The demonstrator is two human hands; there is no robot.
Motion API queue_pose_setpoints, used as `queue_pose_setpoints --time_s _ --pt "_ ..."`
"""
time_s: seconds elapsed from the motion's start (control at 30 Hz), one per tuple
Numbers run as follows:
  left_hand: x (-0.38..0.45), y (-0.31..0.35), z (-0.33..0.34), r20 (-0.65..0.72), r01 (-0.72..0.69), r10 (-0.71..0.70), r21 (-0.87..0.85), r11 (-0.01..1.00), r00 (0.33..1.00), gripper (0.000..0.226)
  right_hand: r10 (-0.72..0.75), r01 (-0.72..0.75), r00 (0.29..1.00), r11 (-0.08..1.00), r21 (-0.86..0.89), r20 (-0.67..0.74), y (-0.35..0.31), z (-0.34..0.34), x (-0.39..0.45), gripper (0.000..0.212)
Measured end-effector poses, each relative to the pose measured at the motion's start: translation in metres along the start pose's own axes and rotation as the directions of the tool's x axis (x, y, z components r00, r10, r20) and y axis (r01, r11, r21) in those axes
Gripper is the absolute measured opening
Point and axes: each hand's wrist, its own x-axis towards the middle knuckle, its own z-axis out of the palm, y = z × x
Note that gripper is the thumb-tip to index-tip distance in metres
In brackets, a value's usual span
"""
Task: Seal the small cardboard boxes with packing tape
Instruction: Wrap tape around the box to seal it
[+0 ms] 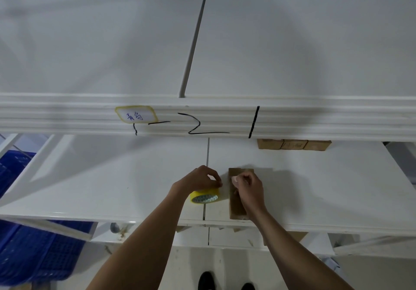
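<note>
A long, narrow cardboard box (235,204) lies on the white shelf (112,177), running from front to back just right of the seam. My right hand (248,189) rests on top of it, fingers curled, pinching what looks like the free end of tape near the box's far end. A yellow roll of packing tape (204,196) stands on the shelf just left of the box. My left hand (202,179) grips the roll from above, fingers closed over its top edge.
Three small cardboard boxes (293,144) sit in a row at the back right of the shelf, partly hidden under the upper shelf's front rail (315,118). Blue plastic crates (33,251) stand at the lower left. Cardboard scraps lie on the lower level (297,235).
</note>
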Motion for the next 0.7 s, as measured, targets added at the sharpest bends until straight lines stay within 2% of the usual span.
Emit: queue_pose_setpoints --time_s 0.33,0.43,0.53,0.6,0.7 --pt "-0.019 -0.010 -0.003 -0.075 0.061 -0.071 -0.130 0.990 0.995 0.007 -0.006 0.006 1.000 0.999 -0.054 0.006 0.000 0.001 0.000 0.011" --pt "-0.032 -0.017 -0.009 -0.110 0.082 -0.113 -0.255 0.963 0.987 0.008 0.014 -0.013 1.000 0.999 -0.034 0.021 -0.001 0.001 0.001 0.013" --pt "-0.045 -0.015 -0.005 -0.097 0.092 -0.145 -0.415 0.905 0.985 0.008 0.092 -0.093 0.996 0.993 0.070 0.020 -0.009 -0.001 0.004 0.010" --pt "-0.052 -0.014 0.001 -0.113 0.068 -0.138 -0.481 0.874 0.984 0.009 0.132 -0.128 0.991 0.980 0.151 -0.018 -0.018 -0.008 0.007 0.010" --pt "-0.062 -0.014 0.012 -0.192 0.017 -0.153 -0.570 0.821 0.969 0.017 0.068 -0.049 0.988 0.989 0.138 -0.137 -0.023 -0.030 0.015 0.010"
